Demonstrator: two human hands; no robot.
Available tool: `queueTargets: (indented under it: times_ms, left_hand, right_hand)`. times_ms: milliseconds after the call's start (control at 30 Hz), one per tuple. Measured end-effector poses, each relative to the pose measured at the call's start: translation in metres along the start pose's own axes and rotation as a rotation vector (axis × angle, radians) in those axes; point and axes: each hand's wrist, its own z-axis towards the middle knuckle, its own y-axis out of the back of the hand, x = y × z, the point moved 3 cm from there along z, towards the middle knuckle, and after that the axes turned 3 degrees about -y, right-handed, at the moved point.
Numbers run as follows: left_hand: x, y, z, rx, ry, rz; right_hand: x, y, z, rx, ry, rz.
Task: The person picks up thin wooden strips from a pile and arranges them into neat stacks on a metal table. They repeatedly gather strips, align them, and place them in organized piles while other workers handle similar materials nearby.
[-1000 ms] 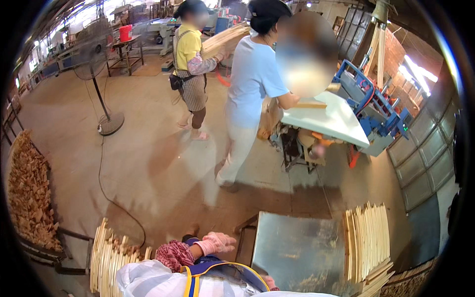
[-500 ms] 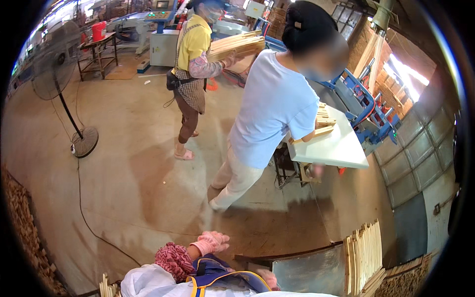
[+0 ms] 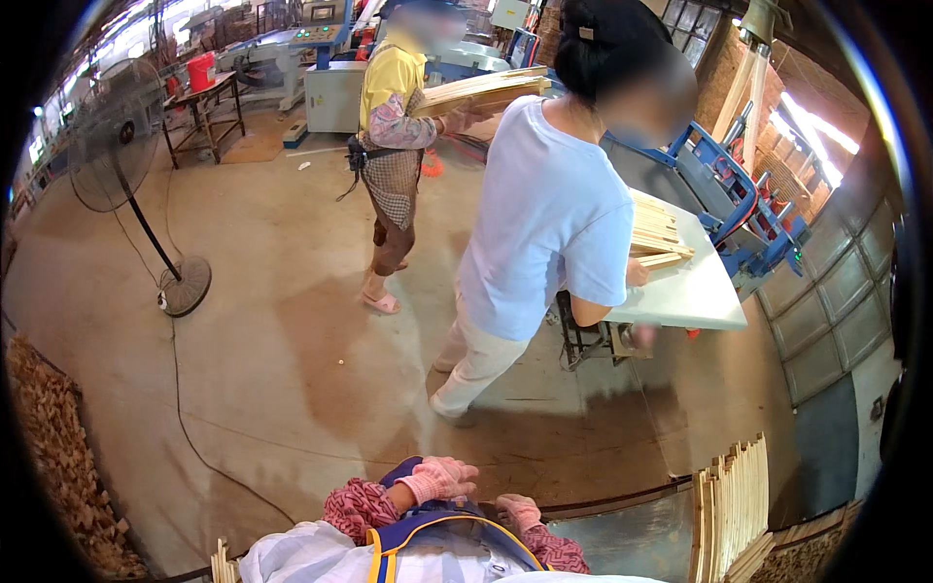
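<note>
In a pink knit glove, my left hand (image 3: 439,480) hovers in front of my body, fingers reaching to the right and slightly bent. It is open and holds nothing. My right hand (image 3: 519,510), gloved the same way, is close beside it but apart from it. Its fingers are loosely extended with nothing visible in them. Both forearms wear red patterned sleeves, and a blue apron (image 3: 442,530) with yellow trim lies beneath. The grey metal tabletop (image 3: 632,539) is just right of my right hand, with a stack of pale wooden strips (image 3: 731,505) standing at its far side.
Ahead, a person in a light blue shirt (image 3: 544,214) handles wooden strips on a white table (image 3: 695,291). Another person in yellow (image 3: 394,92) carries a bundle of strips (image 3: 476,92). A standing fan (image 3: 185,287) trails its cord across the floor. Piled wood (image 3: 63,457) lines the left.
My right hand has risen into fuller view beside the left one. The left hand has shifted slightly right. The person in blue has moved their arm over the strips.
</note>
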Motion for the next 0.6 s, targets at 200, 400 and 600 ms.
queueTargets:
  times_ms: [200,400,600]
  left_hand:
    - [0.013,0.028,-0.002,0.101,-0.067,0.03]
    - [0.087,0.055,0.008,0.081,-0.449,0.23]
    - [0.137,0.101,-0.028,0.072,-0.522,0.532]
  right_hand:
    - [-0.047,0.024,0.011,-0.046,0.039,0.293]
    - [0.024,-0.047,-0.009,-0.082,0.058,-0.385]
    - [0.076,-0.122,-0.023,-0.509,0.681,-0.57]
